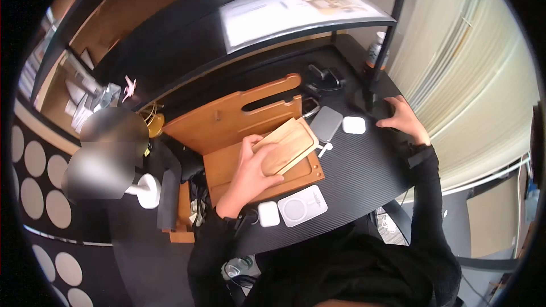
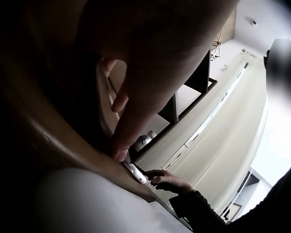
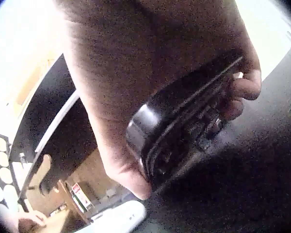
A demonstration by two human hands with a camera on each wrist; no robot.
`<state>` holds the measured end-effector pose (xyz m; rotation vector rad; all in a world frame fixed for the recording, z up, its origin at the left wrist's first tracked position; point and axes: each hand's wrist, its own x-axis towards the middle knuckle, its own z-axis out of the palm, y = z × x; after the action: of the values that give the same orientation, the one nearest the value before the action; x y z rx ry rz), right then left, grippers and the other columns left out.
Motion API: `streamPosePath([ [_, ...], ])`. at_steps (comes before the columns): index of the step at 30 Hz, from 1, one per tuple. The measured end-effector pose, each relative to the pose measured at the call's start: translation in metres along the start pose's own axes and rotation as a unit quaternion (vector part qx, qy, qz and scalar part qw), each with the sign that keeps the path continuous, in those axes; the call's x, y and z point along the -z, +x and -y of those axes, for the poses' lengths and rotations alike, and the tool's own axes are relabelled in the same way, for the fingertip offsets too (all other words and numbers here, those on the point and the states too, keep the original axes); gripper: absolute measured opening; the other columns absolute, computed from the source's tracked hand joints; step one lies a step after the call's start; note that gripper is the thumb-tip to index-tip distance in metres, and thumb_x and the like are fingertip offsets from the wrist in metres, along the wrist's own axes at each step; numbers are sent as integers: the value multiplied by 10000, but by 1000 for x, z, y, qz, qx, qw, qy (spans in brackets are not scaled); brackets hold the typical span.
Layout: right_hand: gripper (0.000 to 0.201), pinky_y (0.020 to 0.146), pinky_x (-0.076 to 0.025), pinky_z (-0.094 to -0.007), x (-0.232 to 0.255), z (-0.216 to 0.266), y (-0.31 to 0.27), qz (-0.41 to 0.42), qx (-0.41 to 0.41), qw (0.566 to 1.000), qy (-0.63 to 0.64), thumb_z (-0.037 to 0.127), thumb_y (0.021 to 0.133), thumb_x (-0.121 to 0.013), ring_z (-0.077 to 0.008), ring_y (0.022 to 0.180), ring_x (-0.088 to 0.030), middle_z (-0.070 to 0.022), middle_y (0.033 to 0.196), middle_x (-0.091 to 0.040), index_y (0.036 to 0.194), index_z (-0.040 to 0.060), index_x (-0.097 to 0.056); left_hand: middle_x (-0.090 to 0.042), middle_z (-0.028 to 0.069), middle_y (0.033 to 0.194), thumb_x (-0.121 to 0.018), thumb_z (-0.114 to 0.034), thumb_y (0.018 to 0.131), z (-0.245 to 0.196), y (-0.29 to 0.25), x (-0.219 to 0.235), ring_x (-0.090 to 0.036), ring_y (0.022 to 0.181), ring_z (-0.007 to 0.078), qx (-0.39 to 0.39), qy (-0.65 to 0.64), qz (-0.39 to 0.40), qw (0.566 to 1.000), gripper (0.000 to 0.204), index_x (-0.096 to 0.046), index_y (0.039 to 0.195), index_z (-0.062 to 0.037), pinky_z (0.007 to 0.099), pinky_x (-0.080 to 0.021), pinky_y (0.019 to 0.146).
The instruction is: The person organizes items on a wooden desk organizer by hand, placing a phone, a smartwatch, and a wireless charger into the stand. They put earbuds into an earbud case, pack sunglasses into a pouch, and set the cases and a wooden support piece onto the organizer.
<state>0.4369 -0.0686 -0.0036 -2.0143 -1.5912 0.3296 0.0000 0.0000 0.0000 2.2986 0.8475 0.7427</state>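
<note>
My left hand (image 1: 253, 167) grips a light wooden tray-like piece (image 1: 294, 141) with a rounded, grooved end, thumb on the near edge and fingers at the far side. It is over the base of a brown wooden desk organizer (image 1: 196, 128), whose upright back panel has a long slot. At the right of the desk, my right hand (image 1: 408, 120) holds a flat black object with rounded corners (image 3: 153, 119), thumb on one side and fingers on the other. Its exact kind cannot be told. In the left wrist view the hand's shadow hides much of the wooden piece.
Beside the organizer lie a grey slab (image 1: 326, 124), a white earbud case (image 1: 354, 125) and a loose white earbud (image 1: 325, 149). Nearer me are another white case (image 1: 268, 214) and a white magnetic power bank (image 1: 303, 206). A bottle (image 1: 375, 48) stands by the shelf post (image 1: 388, 51).
</note>
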Motion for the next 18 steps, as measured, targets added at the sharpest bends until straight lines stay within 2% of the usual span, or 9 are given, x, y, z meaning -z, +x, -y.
streamPosePath([
  [3, 814, 991, -413, -325, 5, 31, -14, 19, -28, 993, 115, 261, 606, -827, -258, 1105, -536, -115, 1129, -503, 1288, -75, -535, -398, 160, 1256, -769, 36, 628, 8, 3, 5, -454, 1226, 348, 24, -47, 0, 999, 617, -601, 1210, -80, 382, -426, 1015],
  [5, 797, 1041, -353, -309, 8, 45, -18, 23, 47, 981, 187, 204, 610, -805, -215, 1142, -499, -84, 1137, -474, 1306, -58, -519, -431, 148, 1241, -732, 78, 635, 4, 3, 11, -495, 1197, 340, 32, -46, -29, 998, 616, -602, 1217, -74, 370, -426, 1014],
  [7, 839, 1070, -310, -316, 9, 67, -20, 47, 76, 974, 210, 209, 570, -808, -217, 1174, -477, -84, 1153, -472, 1316, -35, -513, -520, 126, 1212, -720, 95, 667, 13, 3, 11, -547, 1160, 296, 63, -209, -72, 973, 640, -572, 1267, -72, 353, -446, 999],
  [8, 853, 1059, -332, -335, 10, 85, -23, 62, 141, 964, 218, 237, 550, -816, -245, 1173, -488, -107, 1159, -489, 1313, -12, -528, -593, 97, 1185, -713, 87, 736, 5, 3, 11, -600, 1103, 229, 80, -343, -114, 929, 620, -524, 1311, -44, 320, -481, 959],
  [9, 867, 1048, -353, -353, 11, 103, -25, 77, 204, 950, 224, 266, 530, -825, -273, 1173, -498, -130, 1165, -506, 1309, 12, -543, -593, 97, 1185, -713, 87, 736, 5, 3, 11, -600, 1103, 229, 80, -343, -116, 929, 620, -524, 1311, -44, 320, -481, 959],
  [11, 898, 1036, -377, -374, 12, 137, -27, 80, 279, 946, 148, 278, 507, -838, -286, 1171, -499, -133, 1173, -485, 1319, 34, -542, -634, 76, 1129, -687, 43, 816, 6, 5, 13, -640, 1001, 156, 131, -416, -157, 886, 536, -500, 1314, -29, 266, -547, 795],
  [12, 901, 1008, -407, -377, 9, 153, -27, 90, 307, 938, 135, 270, 508, -843, -284, 1154, -514, -131, 1169, -485, 1324, 37, -541, -657, 62, 1062, -648, -8, 870, 6, 6, 16, -668, 868, 127, 188, -418, -130, 879, 428, -521, 1279, -29, 233, -551, 615],
  [15, 898, 919, -481, -380, -11, 182, -23, 122, 386, 907, 117, 247, 517, -852, -277, 1074, -562, -121, 1159, -483, 1337, 47, -543, -672, 43, 1009, -584, -37, 922, 14, 5, 5, -665, 789, 105, 244, -510, -97, 819, 351, -530, 1268, -46, 217, -517, 496],
  [18, 883, 906, -472, -392, -34, 195, -20, 138, 379, 910, 98, 248, 516, -829, -295, 1064, -558, -108, 1133, -478, 1330, 42, -553, -646, 81, 1139, -477, -119, 991, 34, 1, -13, -663, 942, 164, 248, -589, -107, 762, 302, -519, 1275, -25, 334, -579, 680],
])
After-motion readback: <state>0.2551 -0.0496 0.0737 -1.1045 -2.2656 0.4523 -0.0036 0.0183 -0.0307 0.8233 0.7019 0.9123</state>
